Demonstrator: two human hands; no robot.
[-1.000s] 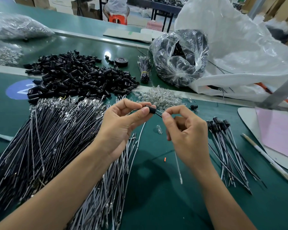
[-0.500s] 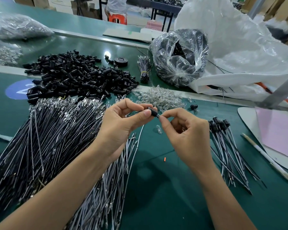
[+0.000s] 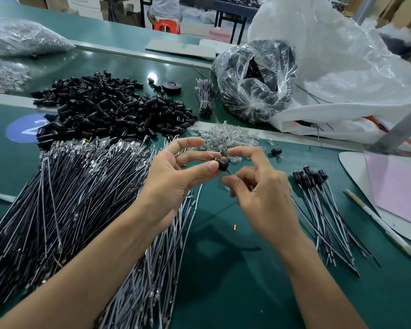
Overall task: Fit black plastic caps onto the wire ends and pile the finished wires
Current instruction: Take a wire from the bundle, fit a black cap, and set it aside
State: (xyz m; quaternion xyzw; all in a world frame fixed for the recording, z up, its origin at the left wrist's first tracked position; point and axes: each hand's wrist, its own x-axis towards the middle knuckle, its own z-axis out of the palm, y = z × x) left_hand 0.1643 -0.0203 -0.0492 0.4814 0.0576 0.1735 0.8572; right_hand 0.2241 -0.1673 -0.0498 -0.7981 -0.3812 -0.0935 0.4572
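Observation:
My left hand (image 3: pixel 176 176) pinches a black plastic cap (image 3: pixel 223 164) between thumb and fingers above the green table. A thin wire (image 3: pixel 230 173) sticks out of the cap and runs to my right hand (image 3: pixel 259 193), where thumb and curled fingers hold it; the index finger is lifted off. The rest of that wire is hidden behind the hand. Loose black caps (image 3: pixel 105 110) are heaped at the back left. Uncapped wires (image 3: pixel 57 198) lie in a big pile on the left. Several capped wires (image 3: pixel 323 205) lie in a small pile on the right.
Clear small parts (image 3: pixel 223 136) lie heaped just beyond my hands, with a stray cap (image 3: pixel 276 151) beside them. A clear bag of black parts (image 3: pixel 256 79) and a large white bag (image 3: pixel 342 67) stand at the back right. A pen (image 3: pixel 377 224) and pink sheet (image 3: pixel 399 191) lie far right.
My right index finger has lifted away from the cap and wire. The cap now sits further along the wire, in my left fingertips. Both hands stay in the same spot.

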